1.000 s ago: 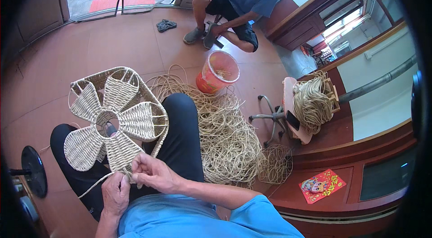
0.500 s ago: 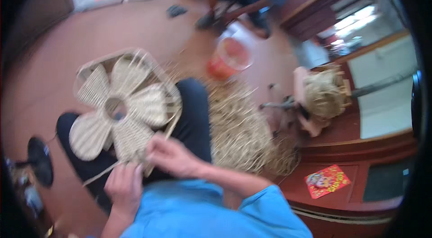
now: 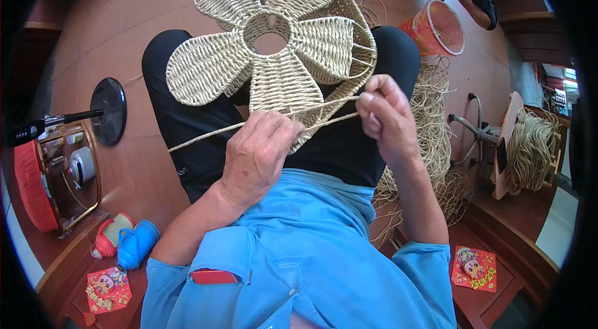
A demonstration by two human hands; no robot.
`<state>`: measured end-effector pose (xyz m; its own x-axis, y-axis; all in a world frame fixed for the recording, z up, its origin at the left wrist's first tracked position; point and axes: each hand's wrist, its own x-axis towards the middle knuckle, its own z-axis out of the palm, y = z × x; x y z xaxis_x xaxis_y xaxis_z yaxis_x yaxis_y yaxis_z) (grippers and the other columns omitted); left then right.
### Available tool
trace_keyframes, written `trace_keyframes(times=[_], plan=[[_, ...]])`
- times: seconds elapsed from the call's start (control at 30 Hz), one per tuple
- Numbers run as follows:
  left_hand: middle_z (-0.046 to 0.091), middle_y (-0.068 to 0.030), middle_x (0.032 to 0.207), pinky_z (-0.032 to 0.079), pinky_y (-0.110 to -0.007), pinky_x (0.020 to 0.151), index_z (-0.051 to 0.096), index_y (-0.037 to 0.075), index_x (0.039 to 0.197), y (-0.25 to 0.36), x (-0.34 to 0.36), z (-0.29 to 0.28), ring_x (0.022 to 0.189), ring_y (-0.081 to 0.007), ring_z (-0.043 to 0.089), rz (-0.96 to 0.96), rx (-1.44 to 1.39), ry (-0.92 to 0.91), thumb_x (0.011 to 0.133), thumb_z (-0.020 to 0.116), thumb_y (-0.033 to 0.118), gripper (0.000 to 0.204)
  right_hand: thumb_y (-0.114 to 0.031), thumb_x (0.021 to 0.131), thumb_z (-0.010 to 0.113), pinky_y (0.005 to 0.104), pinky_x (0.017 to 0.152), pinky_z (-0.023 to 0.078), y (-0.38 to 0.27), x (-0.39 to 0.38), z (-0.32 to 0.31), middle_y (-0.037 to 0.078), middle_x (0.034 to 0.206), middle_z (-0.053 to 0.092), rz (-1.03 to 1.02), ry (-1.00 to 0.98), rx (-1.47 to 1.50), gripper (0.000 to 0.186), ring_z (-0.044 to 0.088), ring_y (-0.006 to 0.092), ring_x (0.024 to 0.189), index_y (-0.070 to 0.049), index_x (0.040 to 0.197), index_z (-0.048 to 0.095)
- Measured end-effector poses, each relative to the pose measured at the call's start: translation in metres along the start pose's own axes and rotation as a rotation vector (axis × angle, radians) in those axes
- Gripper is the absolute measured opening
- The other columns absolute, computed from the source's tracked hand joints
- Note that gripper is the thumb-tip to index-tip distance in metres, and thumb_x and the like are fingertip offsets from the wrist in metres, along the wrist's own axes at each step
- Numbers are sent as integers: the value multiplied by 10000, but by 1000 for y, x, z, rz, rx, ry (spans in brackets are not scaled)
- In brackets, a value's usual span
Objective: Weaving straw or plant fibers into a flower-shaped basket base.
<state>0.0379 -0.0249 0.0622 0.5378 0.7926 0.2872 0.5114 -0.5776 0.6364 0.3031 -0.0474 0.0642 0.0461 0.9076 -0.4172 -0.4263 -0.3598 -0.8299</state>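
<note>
A woven rope piece shaped like a flower, with a ring in the middle and a looped frame behind it, rests on my dark-trousered lap. My left hand is closed at the lower edge of the bottom petal, gripping the work; its fingertips are partly hidden. Off to the right, my right hand pinches a strand of pale cord, pulled taut from the petal's lower edge. A loose end of cord runs out leftward past my left hand, over my left leg.
A heap of cord lies right of my leg, near an orange bucket and another person's legs. A wheeled chair holds more cord. At left stand a round black base, a red-faced heater and two flasks.
My right hand has moved right, away from my left hand, drawing the cord out. The view has tilted down, bringing the flasks into sight and most of the other person out.
</note>
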Motion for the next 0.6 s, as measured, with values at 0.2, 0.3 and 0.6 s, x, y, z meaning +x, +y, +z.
trace_keyframes(times=[0.2, 0.3, 0.6], plan=[[696, -76, 898, 555, -420, 763, 763, 75, 981, 1, 3, -2, 879, -294, 698, -73, -52, -68, 892, 803, 84, 98, -45, 1063, 650, 180, 533, 396, -17, 5, -4, 43, 926, 677, -128, 69, -9, 187, 523, 38, 633, -84, 1211, 542], [696, -73, 890, 555, -415, 754, 759, 84, 965, 4, 6, 2, 867, -283, 706, -85, -19, -57, 897, 807, 112, 88, -39, 1053, 667, 210, 600, 496, -19, 6, 17, 60, 969, 717, -259, 143, -233, 253, 616, 75, 688, -53, 1271, 540], [680, -61, 904, 565, -410, 744, 764, 94, 978, 4, 7, 8, 854, -277, 711, -63, 29, -30, 893, 810, 114, 99, 45, 1032, 635, 266, 797, 622, 36, -64, 32, 100, 1094, 713, -189, 134, -600, 237, 718, 120, 919, 42, 1264, 686]])
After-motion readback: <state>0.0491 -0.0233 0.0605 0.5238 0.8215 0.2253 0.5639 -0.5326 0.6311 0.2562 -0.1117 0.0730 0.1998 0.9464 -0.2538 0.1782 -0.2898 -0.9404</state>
